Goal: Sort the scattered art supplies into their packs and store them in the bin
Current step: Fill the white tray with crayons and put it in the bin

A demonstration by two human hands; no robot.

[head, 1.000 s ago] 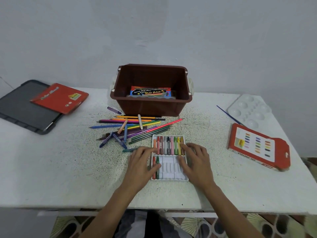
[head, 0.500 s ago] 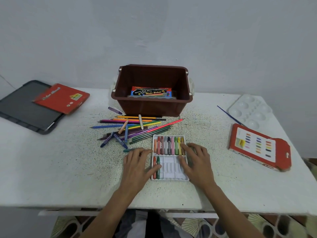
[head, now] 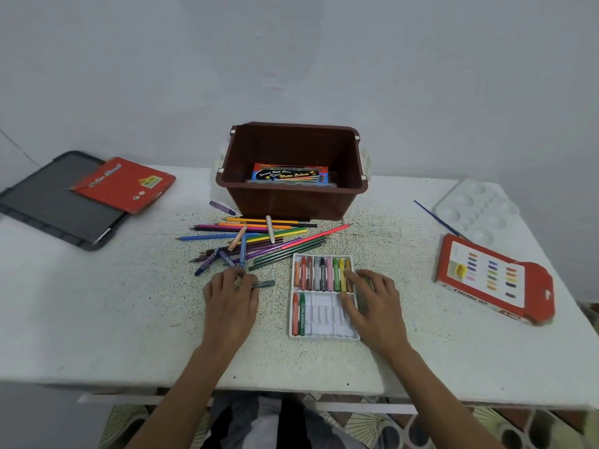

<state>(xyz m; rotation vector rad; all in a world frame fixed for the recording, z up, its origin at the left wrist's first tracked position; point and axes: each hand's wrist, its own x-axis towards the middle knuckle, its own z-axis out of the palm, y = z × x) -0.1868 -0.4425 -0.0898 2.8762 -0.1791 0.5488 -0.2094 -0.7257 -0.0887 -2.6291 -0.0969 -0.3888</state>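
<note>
1 bin (head: pixel 291 202), 2 red pks (head: pixel 492 280), 1 palette (head: pixel 476 209), 1 brush (head: pixel 437 218)

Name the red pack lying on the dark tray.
The flat red pack at far left; the oil pastels box on the right sits on the table.

Bare bench (head: pixel 97 319) runs wide at the near left, and an open strip lies between the crayon tray (head: pixel 324 315) and the red pastel box (head: pixel 486 277). The pencil heap (head: pixel 259 236) (reaching right up to the brown bin (head: pixel 291 199)) blocks the low path from tray to bin; the bin's mouth stands open above.
</note>
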